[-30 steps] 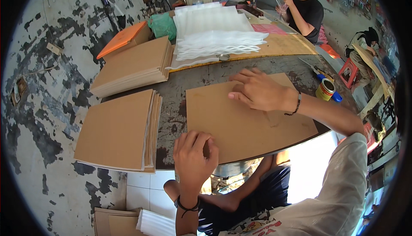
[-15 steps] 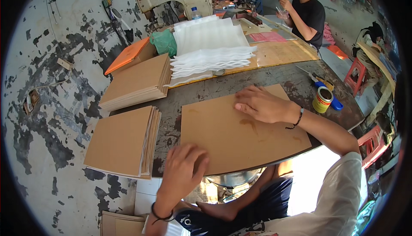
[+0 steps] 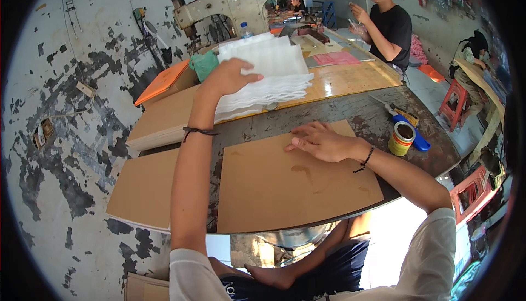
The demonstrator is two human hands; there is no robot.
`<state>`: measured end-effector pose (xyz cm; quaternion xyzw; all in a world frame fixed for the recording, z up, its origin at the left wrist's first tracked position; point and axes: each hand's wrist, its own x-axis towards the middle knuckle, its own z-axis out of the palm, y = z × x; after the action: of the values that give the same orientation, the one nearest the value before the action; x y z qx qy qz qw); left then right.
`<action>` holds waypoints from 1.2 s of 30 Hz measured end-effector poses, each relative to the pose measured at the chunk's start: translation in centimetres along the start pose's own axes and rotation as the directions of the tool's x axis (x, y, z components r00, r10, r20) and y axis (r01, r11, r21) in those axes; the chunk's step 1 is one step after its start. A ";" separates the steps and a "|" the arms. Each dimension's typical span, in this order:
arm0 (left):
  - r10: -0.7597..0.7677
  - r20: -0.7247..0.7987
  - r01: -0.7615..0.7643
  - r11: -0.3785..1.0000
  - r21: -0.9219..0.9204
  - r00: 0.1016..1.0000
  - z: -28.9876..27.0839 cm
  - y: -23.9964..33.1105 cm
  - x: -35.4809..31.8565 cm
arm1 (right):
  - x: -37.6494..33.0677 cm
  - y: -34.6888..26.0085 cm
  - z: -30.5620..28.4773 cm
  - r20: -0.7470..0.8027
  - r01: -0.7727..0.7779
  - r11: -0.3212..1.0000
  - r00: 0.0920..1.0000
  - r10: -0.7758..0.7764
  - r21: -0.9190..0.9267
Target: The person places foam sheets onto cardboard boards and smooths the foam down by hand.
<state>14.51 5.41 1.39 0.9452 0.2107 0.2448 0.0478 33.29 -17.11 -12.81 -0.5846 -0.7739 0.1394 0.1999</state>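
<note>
Left hand [image 3: 229, 76] has reached onto white sheets [image 3: 268, 73] (grip released); right hand [image 3: 323, 141] flat on cardboard [image 3: 285, 183].

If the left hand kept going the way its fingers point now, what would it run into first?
The left hand points right, already over the white sheet stack. It would probably meet that stack's top sheet first; whether the fingers already touch it is unclear.

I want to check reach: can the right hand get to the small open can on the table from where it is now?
Probably yes. The right hand lies flat on the brown board, and the can stands just to its right on the table, with only bare tabletop between them.
</note>
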 end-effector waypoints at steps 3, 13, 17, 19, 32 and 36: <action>-0.077 0.219 0.089 0.995 -0.043 0.973 1.5 -0.9 1.9 | -0.7 0.3 -0.4 0.020 -0.020 1.000 1.000 0.021 -0.020; 0.018 0.360 0.006 0.998 -0.066 0.933 3.8 -0.6 1.7 | -0.8 0.8 -0.9 0.046 -0.051 0.998 0.998 0.049 0.047; 0.050 0.372 -0.001 0.991 -0.131 0.927 3.2 -1.6 1.5 | -0.3 0.5 -1.2 0.081 -0.069 0.996 0.995 0.064 0.059; 0.041 0.364 0.021 0.986 -0.165 0.931 3.4 -1.6 1.8 | -0.3 1.0 -1.2 0.061 -0.041 0.994 0.998 0.035 0.102; 0.037 0.321 0.000 0.994 -0.113 0.946 3.4 1.0 1.2 | -1.3 0.8 -0.9 -0.031 0.086 0.995 0.996 -0.088 -0.056; 0.052 0.304 -0.020 0.994 -0.108 0.951 4.0 -1.1 1.3 | -1.0 0.6 -0.9 -0.017 0.118 0.991 0.993 -0.119 -0.070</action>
<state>17.01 7.00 -1.74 0.9716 0.1705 0.1066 0.1245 34.43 -17.96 -12.43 -0.5456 -0.8094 0.0946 0.1958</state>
